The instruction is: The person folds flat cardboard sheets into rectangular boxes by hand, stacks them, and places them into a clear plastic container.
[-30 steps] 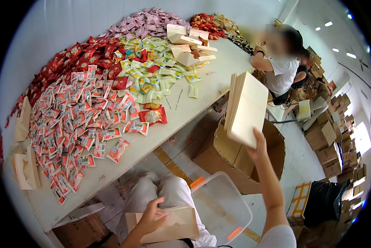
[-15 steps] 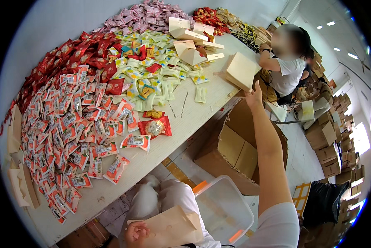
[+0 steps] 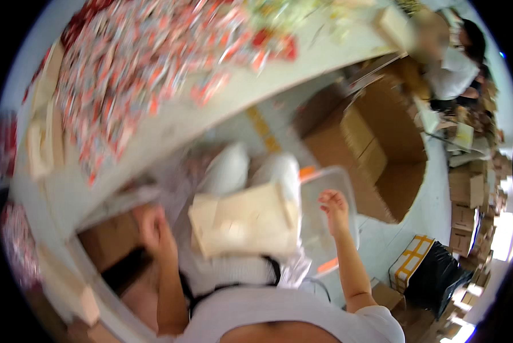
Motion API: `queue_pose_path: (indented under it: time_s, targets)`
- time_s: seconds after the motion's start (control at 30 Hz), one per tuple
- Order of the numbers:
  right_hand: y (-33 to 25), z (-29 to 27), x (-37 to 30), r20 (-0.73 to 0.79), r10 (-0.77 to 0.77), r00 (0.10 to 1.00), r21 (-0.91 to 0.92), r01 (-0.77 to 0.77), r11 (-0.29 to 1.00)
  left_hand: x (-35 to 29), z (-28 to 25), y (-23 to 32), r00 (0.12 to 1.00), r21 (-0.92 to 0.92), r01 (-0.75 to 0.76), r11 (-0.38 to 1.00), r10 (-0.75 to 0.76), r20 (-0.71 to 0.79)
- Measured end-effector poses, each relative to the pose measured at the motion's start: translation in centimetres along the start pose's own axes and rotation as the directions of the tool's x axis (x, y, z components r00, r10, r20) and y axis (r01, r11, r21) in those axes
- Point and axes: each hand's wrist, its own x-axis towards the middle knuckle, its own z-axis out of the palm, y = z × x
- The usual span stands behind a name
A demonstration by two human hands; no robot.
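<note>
Folded flat cream cartons [image 3: 242,223] lie stacked across my lap. My left hand [image 3: 155,231] is to the left of them, apart from the stack and smeared by motion, so its fingers do not show clearly. On the right, my right hand [image 3: 335,210] is raised over the clear plastic bin [image 3: 353,214], with loosely bent fingers and nothing visible in them. Orange-and-white wrapped packets [image 3: 148,68] heap on the white table [image 3: 171,128] ahead, blurred. Beside them sit a few red packets [image 3: 282,44].
An open cardboard box [image 3: 405,148] stands on the floor to the right. Beyond it, another person [image 3: 451,74] sits by the table. Opened cream cartons [image 3: 42,143] line the table's left end. A black plastic bag [image 3: 439,274] and stacked boxes [image 3: 462,220] are at the right.
My right hand has left the cream carton at the table's far right edge and come back near my lap. My left hand has let go of the lap carton and moved left. The view has tilted down.
</note>
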Motion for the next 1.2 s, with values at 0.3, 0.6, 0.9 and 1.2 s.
queue_pose_path:
  time_s: [0.3,0.6,0.9,1.2]
  targets:
    - [5.6,3.4,-9.3,-0.065,0.011,0.998,-0.041,-0.014,0.999,-5.2,-4.0,-6.1,0.776,0.03,0.536,0.844,-0.507,0.375]
    - [0.1,8.8,-5.3,0.233,-0.469,0.852,-0.702,0.481,0.525,-2.8,-0.5,-2.7,0.85,0.412,-0.316,0.855,0.062,0.523]
    - [3.6,13.0,-3.0,0.321,-0.676,0.663,-0.792,0.58,0.192,-3.8,3.3,-2.9,0.811,0.209,-0.409,0.888,0.248,0.53]
    - [2.1,15.2,-4.5,0.333,-0.555,0.762,-0.655,0.611,0.445,-3.8,4.7,-1.9,0.707,0.168,-0.491,0.855,0.278,0.65]
